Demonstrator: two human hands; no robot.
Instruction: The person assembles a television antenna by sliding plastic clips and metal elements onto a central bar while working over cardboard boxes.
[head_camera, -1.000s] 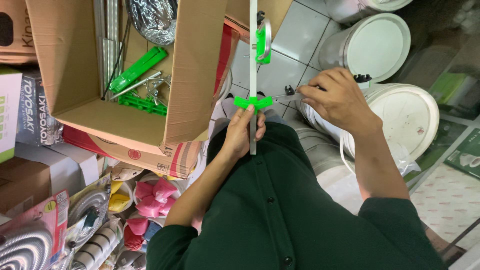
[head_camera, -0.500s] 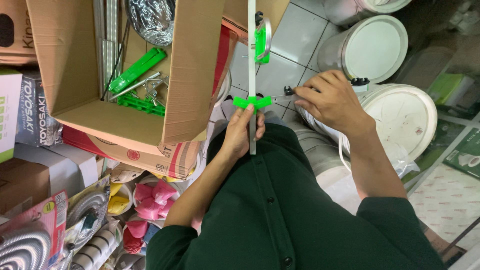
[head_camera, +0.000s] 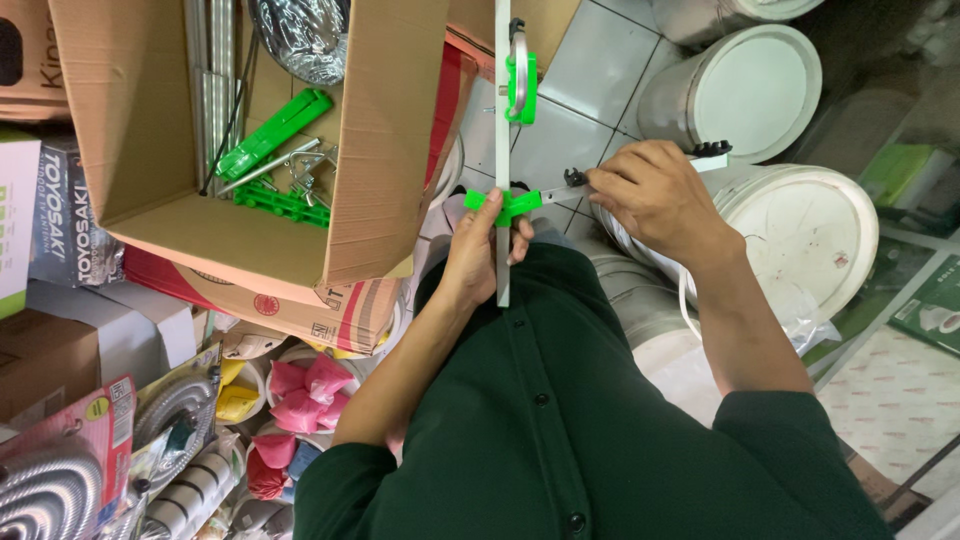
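The left hand (head_camera: 478, 262) wraps its fingers around a long, flat white bar (head_camera: 502, 150), holding it just above the dark green shirt (head_camera: 560, 420); the bar's long axis runs straight away from the person, its far end cut off by the picture's top edge. A bright green plastic clip (head_camera: 508, 204) crosses the bar right above that hand. To the right of the clip, the right hand (head_camera: 650, 195) pinches a thin metal strip (head_camera: 556, 189) that sticks out sideways; its fingertips hide the strip's end. Farther up the bar sits a second green clip (head_camera: 523, 88). Left of the bar, an open cardboard box (head_camera: 240, 235) holds green plastic parts; right of it stand round white buckets (head_camera: 790, 225).
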